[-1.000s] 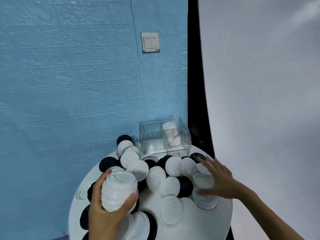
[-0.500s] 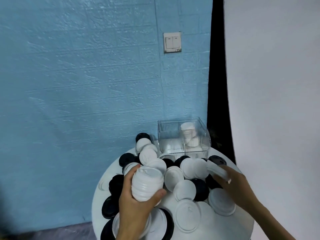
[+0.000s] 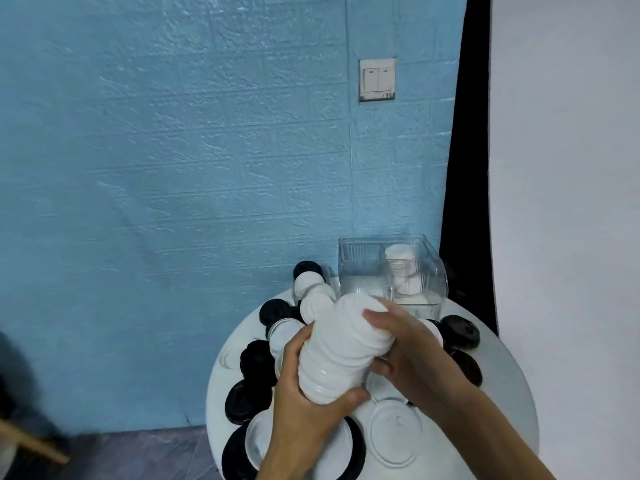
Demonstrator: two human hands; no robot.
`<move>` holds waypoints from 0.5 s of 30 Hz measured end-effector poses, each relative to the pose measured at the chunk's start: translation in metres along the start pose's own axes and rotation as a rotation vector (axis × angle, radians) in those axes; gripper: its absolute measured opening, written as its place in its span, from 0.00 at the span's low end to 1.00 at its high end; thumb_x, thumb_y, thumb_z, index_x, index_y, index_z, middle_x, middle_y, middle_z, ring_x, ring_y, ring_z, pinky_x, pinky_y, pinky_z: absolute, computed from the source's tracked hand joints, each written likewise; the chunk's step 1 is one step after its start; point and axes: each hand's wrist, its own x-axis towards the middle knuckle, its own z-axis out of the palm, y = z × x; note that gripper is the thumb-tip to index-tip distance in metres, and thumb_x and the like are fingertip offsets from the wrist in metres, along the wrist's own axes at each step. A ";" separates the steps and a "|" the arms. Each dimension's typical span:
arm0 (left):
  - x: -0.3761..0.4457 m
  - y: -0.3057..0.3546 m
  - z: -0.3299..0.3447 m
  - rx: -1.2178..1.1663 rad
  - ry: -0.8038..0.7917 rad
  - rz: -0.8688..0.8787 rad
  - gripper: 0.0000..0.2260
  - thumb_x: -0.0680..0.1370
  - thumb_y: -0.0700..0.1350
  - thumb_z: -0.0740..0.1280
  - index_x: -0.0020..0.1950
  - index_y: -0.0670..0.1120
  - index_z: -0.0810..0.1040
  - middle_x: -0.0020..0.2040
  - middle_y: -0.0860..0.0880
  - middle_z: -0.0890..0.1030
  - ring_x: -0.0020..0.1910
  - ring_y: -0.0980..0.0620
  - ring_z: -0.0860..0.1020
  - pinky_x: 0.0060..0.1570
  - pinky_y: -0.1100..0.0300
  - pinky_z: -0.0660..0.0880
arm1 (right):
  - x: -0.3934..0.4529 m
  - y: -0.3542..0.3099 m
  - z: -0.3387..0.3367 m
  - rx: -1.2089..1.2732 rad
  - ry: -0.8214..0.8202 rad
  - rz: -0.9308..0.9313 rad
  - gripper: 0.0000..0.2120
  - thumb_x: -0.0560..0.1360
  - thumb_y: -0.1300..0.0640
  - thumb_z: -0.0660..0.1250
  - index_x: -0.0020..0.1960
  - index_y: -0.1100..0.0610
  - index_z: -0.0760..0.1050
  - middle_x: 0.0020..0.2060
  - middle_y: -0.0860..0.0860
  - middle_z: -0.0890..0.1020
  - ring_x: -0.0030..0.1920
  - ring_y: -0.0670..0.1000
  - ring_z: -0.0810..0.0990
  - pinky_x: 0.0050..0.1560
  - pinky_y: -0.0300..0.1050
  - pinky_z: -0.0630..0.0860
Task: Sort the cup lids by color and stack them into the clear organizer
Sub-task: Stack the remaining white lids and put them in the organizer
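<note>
Where right hand (image 3: 412,355) roamed, now grips white stack (image 3: 341,348).

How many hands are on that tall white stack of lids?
2. The left hand grips the stack at its lower end; the right hand wraps its upper part, nearer the organizer.

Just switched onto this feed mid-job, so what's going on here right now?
A person is sorting cup lids on a round white table. Both hands hold one tall stack of white lids: the left hand grips its lower end, the right hand wraps its upper part. The clear organizer at the back holds some white lids in its right compartment. Loose black lids and white ones lie around the table.
</note>
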 end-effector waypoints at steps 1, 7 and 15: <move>0.000 0.000 0.000 0.009 0.004 0.001 0.44 0.52 0.60 0.85 0.66 0.60 0.74 0.65 0.54 0.80 0.65 0.48 0.79 0.63 0.46 0.75 | 0.003 0.002 0.005 -0.058 0.035 0.007 0.22 0.66 0.52 0.75 0.59 0.57 0.80 0.38 0.55 0.77 0.33 0.53 0.70 0.27 0.42 0.64; -0.003 -0.003 -0.002 0.027 0.027 -0.005 0.45 0.52 0.61 0.85 0.67 0.65 0.73 0.67 0.56 0.78 0.66 0.51 0.77 0.64 0.46 0.76 | 0.008 0.006 0.017 -0.395 0.202 -0.034 0.08 0.75 0.56 0.72 0.54 0.51 0.83 0.35 0.42 0.84 0.35 0.41 0.80 0.36 0.36 0.74; -0.003 0.003 -0.001 0.056 -0.015 -0.026 0.43 0.57 0.54 0.84 0.70 0.66 0.71 0.66 0.58 0.78 0.66 0.52 0.78 0.64 0.43 0.76 | -0.002 0.006 0.022 -0.658 0.038 -0.076 0.06 0.80 0.56 0.67 0.53 0.49 0.81 0.49 0.45 0.85 0.52 0.46 0.81 0.50 0.36 0.73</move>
